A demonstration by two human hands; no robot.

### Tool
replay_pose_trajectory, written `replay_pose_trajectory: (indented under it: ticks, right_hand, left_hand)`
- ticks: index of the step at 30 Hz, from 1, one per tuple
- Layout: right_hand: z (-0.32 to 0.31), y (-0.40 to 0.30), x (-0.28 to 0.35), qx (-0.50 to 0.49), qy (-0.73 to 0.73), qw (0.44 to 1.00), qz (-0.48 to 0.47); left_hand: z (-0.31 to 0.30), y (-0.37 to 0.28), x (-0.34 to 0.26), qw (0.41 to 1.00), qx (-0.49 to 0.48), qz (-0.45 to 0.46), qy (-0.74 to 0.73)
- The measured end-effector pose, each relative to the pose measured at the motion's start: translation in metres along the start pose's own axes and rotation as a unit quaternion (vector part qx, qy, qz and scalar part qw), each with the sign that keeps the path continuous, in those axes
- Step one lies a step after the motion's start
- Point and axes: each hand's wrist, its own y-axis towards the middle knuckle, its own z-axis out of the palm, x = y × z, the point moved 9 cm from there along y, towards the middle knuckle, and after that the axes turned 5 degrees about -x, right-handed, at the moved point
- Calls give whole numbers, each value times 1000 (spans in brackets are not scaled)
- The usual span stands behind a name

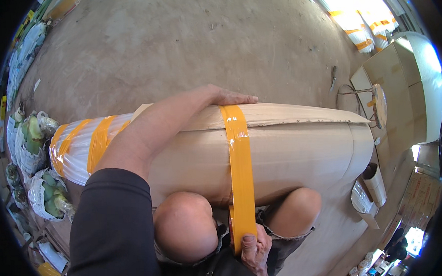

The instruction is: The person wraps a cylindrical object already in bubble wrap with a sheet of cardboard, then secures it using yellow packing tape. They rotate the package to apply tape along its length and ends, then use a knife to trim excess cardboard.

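A long bundle wrapped in a cardboard sheet lies crosswise against my knees. White padding bound with orange tape sticks out of its left end. My left hand rests flat on the far upper side of the cardboard, near the overlapping edge, and holds nothing. A band of orange packing tape runs over the cardboard down to a tape roll. My right hand grips that roll between my knees, thumb on the tape. Part of the roll is hidden by the tape strip.
Paper-wrapped plants stand on the floor at left. A round stool and large cardboard sheets are at right, with a cardboard tube nearer. A knife-like tool lies beyond the bundle. Wrapped bundles stand at upper right.
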Motion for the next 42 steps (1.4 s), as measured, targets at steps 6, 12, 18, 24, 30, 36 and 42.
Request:
replay_pose_trajectory:
  ticks: [6,12,18,24,30,36,42]
  right_hand:
    - [8,-2,-17,-1,-135,991,-21]
    - [26,12,-45,60,-221,972,48]
    - [41,31,-53,129,-278,947,94]
    - [45,45,-60,132,-302,940,88]
    - [45,49,-59,89,-343,933,56]
    - [43,48,-27,70,-169,982,-37]
    - [43,90,-70,175,-255,950,-32]
  left_hand:
    - [-2,6,4,1000,-2,11,29]
    - [-13,10,1,972,203,-24,-116]
    - [-5,-3,-5,994,96,40,23]
    - [-42,-20,-2,975,-154,-46,155]
    - [17,-132,-119,889,-296,220,273]
    - [167,-235,-88,798,-179,547,180]
    - [177,-219,-57,737,-280,480,385]
